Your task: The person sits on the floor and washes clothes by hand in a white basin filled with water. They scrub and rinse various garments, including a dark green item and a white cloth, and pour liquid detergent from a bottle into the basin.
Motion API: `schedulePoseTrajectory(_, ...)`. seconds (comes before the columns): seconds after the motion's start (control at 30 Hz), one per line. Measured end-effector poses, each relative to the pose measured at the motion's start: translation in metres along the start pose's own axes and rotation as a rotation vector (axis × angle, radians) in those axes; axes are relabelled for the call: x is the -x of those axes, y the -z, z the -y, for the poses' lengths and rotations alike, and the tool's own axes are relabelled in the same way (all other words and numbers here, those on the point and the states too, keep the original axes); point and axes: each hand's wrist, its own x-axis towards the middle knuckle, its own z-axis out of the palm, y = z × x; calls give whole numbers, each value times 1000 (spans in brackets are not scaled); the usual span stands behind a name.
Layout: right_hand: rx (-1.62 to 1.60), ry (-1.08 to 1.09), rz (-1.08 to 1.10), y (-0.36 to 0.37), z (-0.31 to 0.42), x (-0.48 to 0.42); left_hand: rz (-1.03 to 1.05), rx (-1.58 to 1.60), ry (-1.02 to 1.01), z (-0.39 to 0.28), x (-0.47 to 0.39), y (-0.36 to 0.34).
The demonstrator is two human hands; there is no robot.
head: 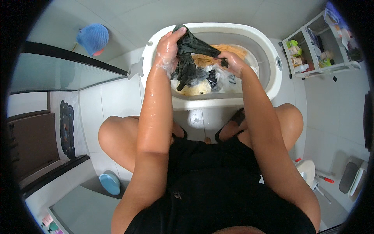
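Observation:
A wet, dark green garment [191, 46] is stretched between my two hands above a white oval plastic tub [210, 103]. My left hand [171, 46], with suds at the wrist, grips its upper left end, and part of it hangs down beside that hand. The other end is held in my right hand [231, 62], further right and slightly lower. In the tub, an orange-tan cloth [204, 60], a pale yellow cloth [197, 88], and white [226, 80] and dark pieces [212, 79] lie in water.
A white shelf cart [309, 48] with bottles stands at the upper right. A blue mesh item [95, 38] hangs on the left wall near a black-framed glass panel [73, 63]. A light blue basin [110, 183] is at the lower left. My knees flank the tub's near side.

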Motion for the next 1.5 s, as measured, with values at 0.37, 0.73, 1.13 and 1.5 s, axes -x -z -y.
schedulePoseTrajectory(0.37, -473, 439, -471, -107, 36, 21, -248, 180, 103, 67, -18, 0)
schedulePoseTrajectory(0.73, 163, 678, -869, -96, 7, 5, -121, 152, 282, 114, -18, -22)
schedulePoseTrajectory(1.13, 189, 615, -938, -99, 1, 0, -166, 129, 230, 121, -21, -24)
schedulePoseTrajectory(1.5, 21, 578, -1045, -99, 22, 15, -26, -185, 23, 109, -12, -35)
